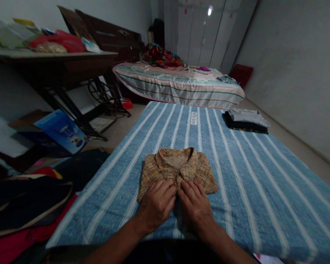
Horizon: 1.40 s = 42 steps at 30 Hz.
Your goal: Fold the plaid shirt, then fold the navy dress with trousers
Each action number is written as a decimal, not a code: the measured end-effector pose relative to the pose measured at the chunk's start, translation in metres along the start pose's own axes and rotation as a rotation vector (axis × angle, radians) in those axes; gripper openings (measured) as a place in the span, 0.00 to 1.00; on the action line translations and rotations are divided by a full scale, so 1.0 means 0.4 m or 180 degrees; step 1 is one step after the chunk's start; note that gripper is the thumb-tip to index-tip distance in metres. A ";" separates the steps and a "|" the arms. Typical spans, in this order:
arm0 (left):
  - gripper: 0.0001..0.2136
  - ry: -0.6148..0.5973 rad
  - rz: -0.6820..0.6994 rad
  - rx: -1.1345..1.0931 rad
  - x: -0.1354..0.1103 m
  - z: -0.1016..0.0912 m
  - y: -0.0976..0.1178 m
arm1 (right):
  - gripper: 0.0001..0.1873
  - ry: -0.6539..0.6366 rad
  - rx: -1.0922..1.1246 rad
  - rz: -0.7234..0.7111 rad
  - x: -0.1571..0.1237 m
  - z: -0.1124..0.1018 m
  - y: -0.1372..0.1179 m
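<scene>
A folded tan-brown checked shirt (176,167) lies on the striped cloth in front of me, its collar at the far side. My left hand (158,201) is at the shirt's near edge, left of the middle, with its fingers bent together over the fabric. Just beside it, my right hand (195,205) has its fingers on the front, right of the button line. Both hands look closed on the shirt's near edge; the thumbs are mostly hidden. The hands almost meet at the middle.
Blue cloth with white stripes (244,190) covers the table. A stack of folded clothes (247,120) sits at its far right. Piled clothes (30,205) and a blue box (62,130) are at the left, below a sewing table (71,64). A bed (178,84) stands behind.
</scene>
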<state>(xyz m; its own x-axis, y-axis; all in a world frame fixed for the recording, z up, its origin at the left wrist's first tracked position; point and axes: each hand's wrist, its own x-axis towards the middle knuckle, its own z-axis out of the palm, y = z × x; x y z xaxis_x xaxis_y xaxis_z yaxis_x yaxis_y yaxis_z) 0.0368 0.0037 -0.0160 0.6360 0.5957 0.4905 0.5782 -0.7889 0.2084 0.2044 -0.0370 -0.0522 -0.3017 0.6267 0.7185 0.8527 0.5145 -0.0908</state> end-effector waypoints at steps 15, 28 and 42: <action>0.09 0.0135 0.0045 -0.0167 0.011 0.015 0.033 | 0.14 0.0173 0.0495 0.0004 -0.043 -0.046 -0.025; 0.08 0.0204 -0.0222 -0.0021 0.002 0.028 0.054 | 0.12 0.0148 0.0616 0.0073 -0.052 -0.045 0.029; 0.08 0.0388 -0.0474 0.0106 -0.010 0.017 0.086 | 0.13 0.0078 0.0685 0.0295 -0.065 -0.044 0.024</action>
<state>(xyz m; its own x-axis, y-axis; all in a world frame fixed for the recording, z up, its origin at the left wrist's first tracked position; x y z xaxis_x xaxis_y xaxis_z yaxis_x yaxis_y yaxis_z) 0.0577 -0.0246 -0.0165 0.4768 0.6811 0.5556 0.6792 -0.6868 0.2590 0.2280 -0.0586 -0.0596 -0.2138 0.6640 0.7165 0.7649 0.5700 -0.3001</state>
